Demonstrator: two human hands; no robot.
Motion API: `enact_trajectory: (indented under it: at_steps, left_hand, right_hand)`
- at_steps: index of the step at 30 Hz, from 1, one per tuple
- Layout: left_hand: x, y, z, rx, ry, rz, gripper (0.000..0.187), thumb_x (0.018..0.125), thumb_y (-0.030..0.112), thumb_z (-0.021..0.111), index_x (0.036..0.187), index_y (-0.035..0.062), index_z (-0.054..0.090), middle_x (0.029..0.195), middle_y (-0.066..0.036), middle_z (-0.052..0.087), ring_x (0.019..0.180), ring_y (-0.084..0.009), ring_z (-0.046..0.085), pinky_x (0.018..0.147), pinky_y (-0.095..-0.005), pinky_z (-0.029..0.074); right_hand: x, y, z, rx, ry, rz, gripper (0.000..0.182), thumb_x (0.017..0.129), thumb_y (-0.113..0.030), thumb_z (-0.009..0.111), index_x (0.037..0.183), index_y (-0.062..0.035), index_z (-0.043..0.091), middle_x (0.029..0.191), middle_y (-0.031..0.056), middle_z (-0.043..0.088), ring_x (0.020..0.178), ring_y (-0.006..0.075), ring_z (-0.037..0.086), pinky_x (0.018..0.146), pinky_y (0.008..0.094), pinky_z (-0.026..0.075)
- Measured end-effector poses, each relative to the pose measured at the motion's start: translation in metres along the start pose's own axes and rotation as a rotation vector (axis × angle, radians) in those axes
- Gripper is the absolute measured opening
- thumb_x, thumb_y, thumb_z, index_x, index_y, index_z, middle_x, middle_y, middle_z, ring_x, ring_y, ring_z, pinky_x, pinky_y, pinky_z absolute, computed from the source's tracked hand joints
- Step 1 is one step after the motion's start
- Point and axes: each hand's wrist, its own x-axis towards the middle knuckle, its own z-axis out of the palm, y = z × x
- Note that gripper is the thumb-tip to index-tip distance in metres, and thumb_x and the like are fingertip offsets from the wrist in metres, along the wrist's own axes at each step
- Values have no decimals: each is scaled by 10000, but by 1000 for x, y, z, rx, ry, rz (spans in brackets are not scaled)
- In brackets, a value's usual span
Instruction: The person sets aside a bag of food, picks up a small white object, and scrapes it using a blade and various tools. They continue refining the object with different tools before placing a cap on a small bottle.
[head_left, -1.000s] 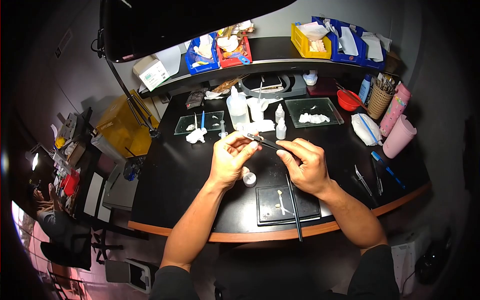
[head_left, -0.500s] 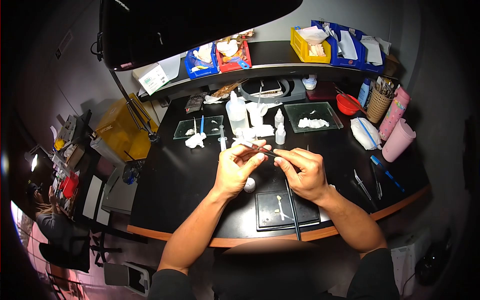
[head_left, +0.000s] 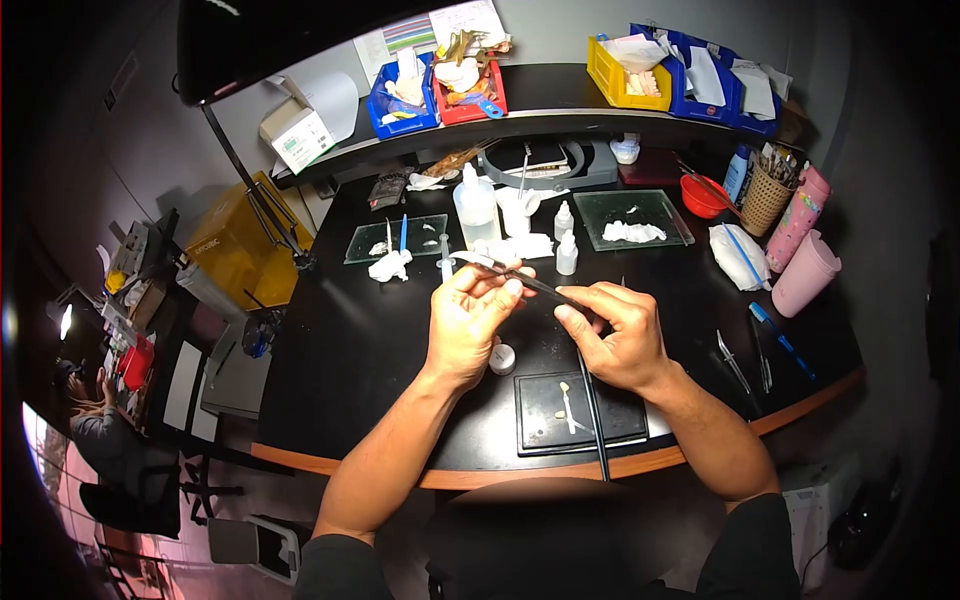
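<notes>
My left hand is closed near its fingertips on a slim dark tool with a pale blade-like end pointing up and left. My right hand pinches the other end of that tool. Both hands hang above the black desk. Below them lies a dark square tray with small yellowish pieces and a thin white strip. A long dark rod crosses the tray. By my left wrist stands a small round white container.
Behind my hands are a clear squeeze bottle, small dropper bottles and glass plates. To the right lie metal tools, a blue pen and pink tumblers. A person sits at far left.
The view has shifted slightly. My hands have moved a little apart, and more of the dark tool and its pale end shows between and above them.
</notes>
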Motion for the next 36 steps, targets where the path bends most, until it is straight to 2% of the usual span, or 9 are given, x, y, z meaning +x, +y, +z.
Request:
enact_trajectory:
  at_steps: [7,10,13,16,31,36]
  left_hand:
    - [0,0,-1,-29,4,-10,339,999,83,726,1305,-25,627,1124,-120,740,942,-149,699,873,-278,563]
    - [0,1,-2,-8,-2,-31,361,999,86,725,1325,-30,621,1156,-132,740,961,-155,702,887,-284,560]
    - [1,0,-2,7,-22,7,352,1010,102,712,1324,-38,633,1217,-144,738,1056,-173,723,914,-299,575]
    - [1,2,-1,-1,-22,-16,400,1000,73,715,1368,-38,605,1224,-154,728,1027,-162,698,917,-303,554]
    - [3,-3,-5,-20,-39,1,401,1003,53,701,1378,-41,593,1250,-154,714,1052,-161,692,912,-296,568]
    - [0,-1,-1,11,-14,-3,361,1014,72,690,1342,-53,601,1218,-160,718,1046,-184,701,913,-308,558]
  right_hand:
    - [0,-3,0,9,-5,-6,151,901,-57,771,1022,34,764,721,83,657,538,132,580,489,268,458]
    - [1,-2,1,18,4,-3,141,902,-48,767,1018,33,764,718,80,651,537,134,568,489,278,446]
    - [0,-1,1,6,2,-7,142,902,-45,765,1022,32,765,714,79,646,532,138,555,488,288,432]
    - [1,0,2,5,10,-4,146,902,-43,764,1029,30,768,709,79,642,529,140,550,487,291,424]
    - [1,3,2,10,16,-1,160,899,-35,764,1044,32,769,694,82,626,514,134,541,482,283,420]
    - [1,-1,1,18,19,4,88,920,-48,741,960,30,749,704,113,635,550,212,580,512,335,448]
